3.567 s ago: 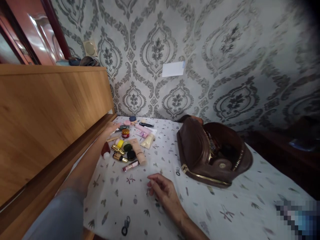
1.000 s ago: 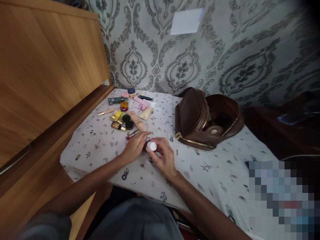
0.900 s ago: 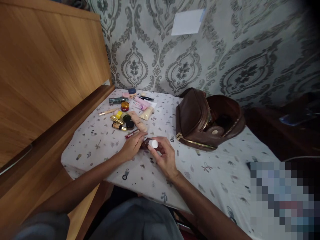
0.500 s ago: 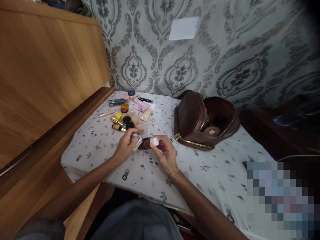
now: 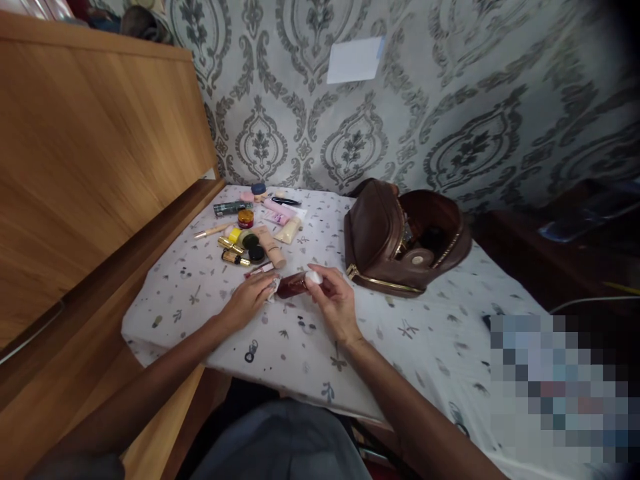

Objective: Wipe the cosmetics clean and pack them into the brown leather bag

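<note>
Damask-patterned grey wallpaper point(image 5: 450, 100) behind, a wooden cabinet point(image 5: 90, 153) at left.

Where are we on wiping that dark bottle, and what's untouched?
Done: brown bag lies open, and cosmetics lie spread on the patterned cloth. In hand: right hand holds the dark bottle by its white-capped end, left hand presses a white wipe to its other end. Left: the spread-out cosmetics lie beyond both hands.
</note>
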